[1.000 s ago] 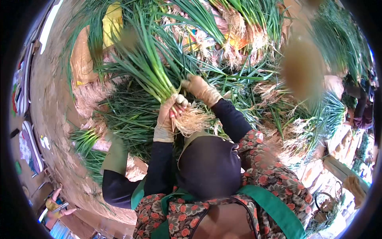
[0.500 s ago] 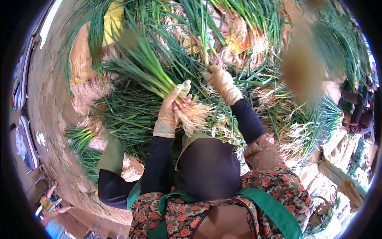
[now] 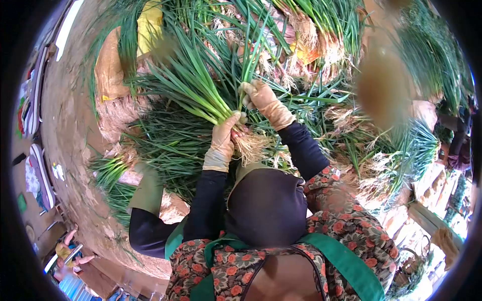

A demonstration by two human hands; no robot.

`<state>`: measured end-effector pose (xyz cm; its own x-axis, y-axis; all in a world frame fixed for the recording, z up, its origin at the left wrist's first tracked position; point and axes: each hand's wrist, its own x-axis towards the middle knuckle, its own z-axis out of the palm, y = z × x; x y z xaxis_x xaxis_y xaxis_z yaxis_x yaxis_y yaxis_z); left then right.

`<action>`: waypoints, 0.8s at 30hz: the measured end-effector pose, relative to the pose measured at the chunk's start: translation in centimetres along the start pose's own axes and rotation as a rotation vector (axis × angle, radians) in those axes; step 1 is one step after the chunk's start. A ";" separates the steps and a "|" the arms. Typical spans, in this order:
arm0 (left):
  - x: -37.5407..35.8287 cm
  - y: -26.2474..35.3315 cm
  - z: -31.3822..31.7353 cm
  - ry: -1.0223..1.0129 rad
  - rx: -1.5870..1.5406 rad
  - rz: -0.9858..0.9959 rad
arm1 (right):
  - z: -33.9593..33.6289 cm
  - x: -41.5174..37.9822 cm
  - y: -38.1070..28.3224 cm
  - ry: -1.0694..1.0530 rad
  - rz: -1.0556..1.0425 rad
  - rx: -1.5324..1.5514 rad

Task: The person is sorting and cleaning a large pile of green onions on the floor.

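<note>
My left hand (image 3: 223, 138), in a pale glove, is wrapped round a bunch of green onions (image 3: 208, 95). Their leaves fan up and to the left, while reddish bulb ends and pale stringy roots hang out below the fist. Just up and to the right, my gloved right hand (image 3: 260, 102) has its fingers curled round a few green onion stalks (image 3: 249, 70) that point upward. Their root ends are hidden by the glove. A pile of loose green onions (image 3: 170, 165) lies beneath both hands.
More green onions with tangled roots (image 3: 321, 45) lie beyond my hands, and others (image 3: 374, 170) are on the right. A yellow sack (image 3: 149, 30) and an orange sack (image 3: 109, 65) are at the upper left. Another person's sleeve (image 3: 148, 231) is close on my left.
My right hand has drawn back toward the left hand with the green onion stalks. The left hand keeps its bunch and has shifted slightly right in view.
</note>
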<state>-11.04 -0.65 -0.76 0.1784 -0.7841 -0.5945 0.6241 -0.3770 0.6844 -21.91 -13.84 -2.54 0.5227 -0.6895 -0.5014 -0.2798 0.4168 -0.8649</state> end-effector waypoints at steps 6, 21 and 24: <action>0.0 0.1 -0.7 -0.098 -0.250 -0.037 | -0.1 -2.2 3.4 -0.337 0.172 0.006; -2.9 2.3 -0.6 -0.251 -0.798 0.065 | -0.4 0.9 3.3 0.032 -0.233 -0.635; -3.1 3.7 0.0 -0.643 -1.200 0.035 | -3.5 -0.1 1.6 -0.281 0.065 -0.671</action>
<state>-9.32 0.41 3.64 0.0306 -0.9978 -0.0589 0.9572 0.0462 -0.2858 -25.24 -15.17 -3.97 0.6503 -0.4597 -0.6048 -0.7032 -0.0631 -0.7082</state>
